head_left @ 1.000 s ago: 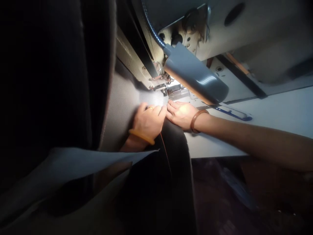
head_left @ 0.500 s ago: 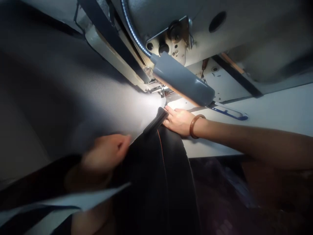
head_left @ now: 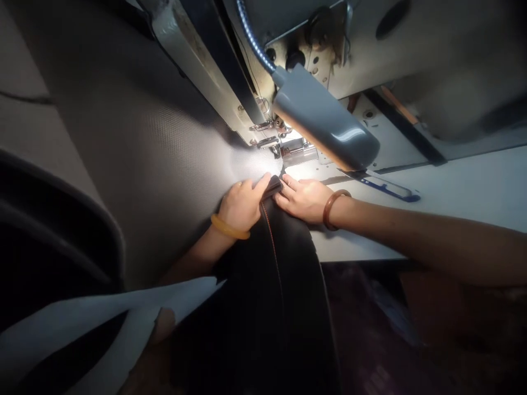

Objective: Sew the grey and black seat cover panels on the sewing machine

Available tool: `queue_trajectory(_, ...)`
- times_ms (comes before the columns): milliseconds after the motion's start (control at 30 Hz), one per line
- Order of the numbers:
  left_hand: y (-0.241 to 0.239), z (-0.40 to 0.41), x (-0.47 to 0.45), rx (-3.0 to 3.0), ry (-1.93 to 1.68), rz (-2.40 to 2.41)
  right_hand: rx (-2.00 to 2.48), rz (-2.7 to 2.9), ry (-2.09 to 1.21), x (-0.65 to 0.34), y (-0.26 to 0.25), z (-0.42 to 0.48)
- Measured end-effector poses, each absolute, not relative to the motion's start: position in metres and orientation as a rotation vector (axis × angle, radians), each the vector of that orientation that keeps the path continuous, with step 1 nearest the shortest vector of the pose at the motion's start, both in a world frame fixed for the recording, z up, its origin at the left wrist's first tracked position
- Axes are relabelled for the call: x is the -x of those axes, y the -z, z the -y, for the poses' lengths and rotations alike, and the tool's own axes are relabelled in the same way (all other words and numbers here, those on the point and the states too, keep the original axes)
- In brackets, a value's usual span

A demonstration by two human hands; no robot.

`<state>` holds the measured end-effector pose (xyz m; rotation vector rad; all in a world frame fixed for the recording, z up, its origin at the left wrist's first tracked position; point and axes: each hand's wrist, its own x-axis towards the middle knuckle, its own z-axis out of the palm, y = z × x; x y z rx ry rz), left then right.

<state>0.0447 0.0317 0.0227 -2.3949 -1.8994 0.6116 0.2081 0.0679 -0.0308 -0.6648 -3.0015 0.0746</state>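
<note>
My left hand [head_left: 240,206], with a yellow bangle at the wrist, lies at the folded black edge [head_left: 272,188] of the fabric, its fingers closed on it. Opposite it, my right hand [head_left: 304,198], wearing a brown bangle, grips the other end of that edge between bent fingers. Black fabric [head_left: 292,269] with an orange-red stitched line hangs toward me below both hands. Pale grey mesh [head_left: 185,153] spreads out to the left and runs up to the presser foot [head_left: 269,144] of a sewing machine [head_left: 197,60], just beyond my fingertips. My fingertips are partly hidden in the folds.
A grey lamp [head_left: 329,120] on a flexible neck lights the needle area. Blue-handled thread snips [head_left: 382,185] lie on the white table [head_left: 370,236] at right. A light-coloured strip [head_left: 177,296] and dark material [head_left: 53,230] fill the lower left.
My left hand has moved up and right from the lower part of the mesh onto the folded black edge. My right hand remains at the edge. The view has shifted slightly.
</note>
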Motion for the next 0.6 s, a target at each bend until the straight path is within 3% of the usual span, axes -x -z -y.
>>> queue_trajectory(133,-0.025,-0.03,-0.037,2.462,-0.399,2.028,0.685,2.959,-0.055,-0.208,0.033,-0.068)
queue_trajectory(267,-0.017,-0.017,-0.035,2.315,-0.197,1.859,0.686,2.961,-0.004,-0.207,0.033,-0.067)
queue_trajectory(600,-0.018,-0.029,-0.049,2.259,-0.519,1.812,0.685,2.953,-0.015,-0.207,0.034,-0.067)
